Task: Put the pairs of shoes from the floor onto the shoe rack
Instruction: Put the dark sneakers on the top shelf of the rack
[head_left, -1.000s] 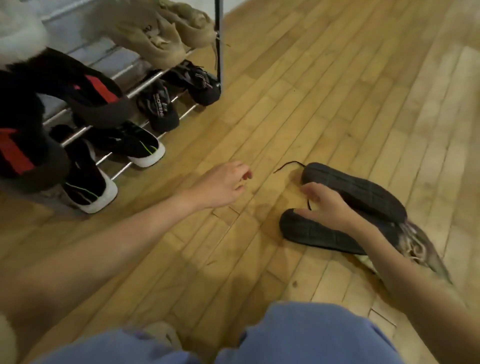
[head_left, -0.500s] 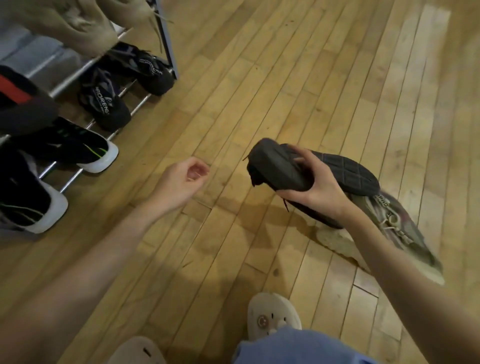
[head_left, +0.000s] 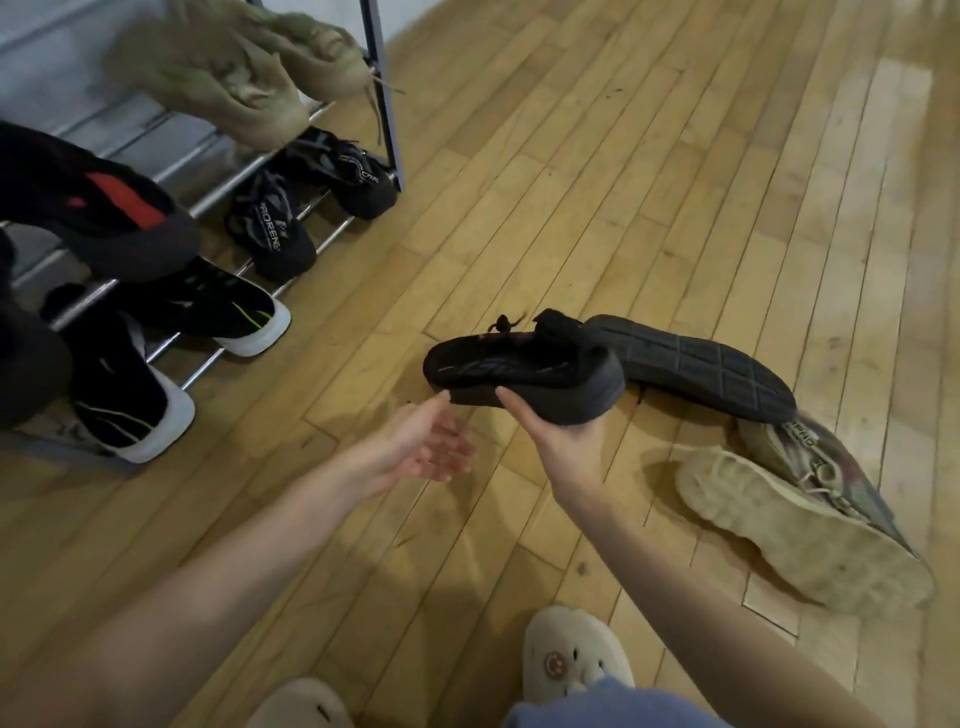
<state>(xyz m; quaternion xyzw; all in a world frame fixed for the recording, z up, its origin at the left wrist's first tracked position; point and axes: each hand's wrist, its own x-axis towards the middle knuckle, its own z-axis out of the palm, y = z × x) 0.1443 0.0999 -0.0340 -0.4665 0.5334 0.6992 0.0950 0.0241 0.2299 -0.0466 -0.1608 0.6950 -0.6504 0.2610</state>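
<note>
The right hand (head_left: 563, 441) cups the black shoe (head_left: 524, 376) sole-down, while the left hand (head_left: 421, 447) spreads empty beside it, likely readying for the shoe rack (head_left: 384, 104).

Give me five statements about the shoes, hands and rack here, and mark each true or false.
1. The right hand holds a black shoe off the floor. True.
2. The left hand grips the second black shoe. False: it is open, holding nothing; that shoe lies sole-up on the floor.
3. The beige-soled sneaker is on the shoe rack. False: it lies on the floor.
4. Black sneakers with white soles sit on the rack's bottom tier. True.
5. The rack is empty. False: several pairs are on it.
</note>
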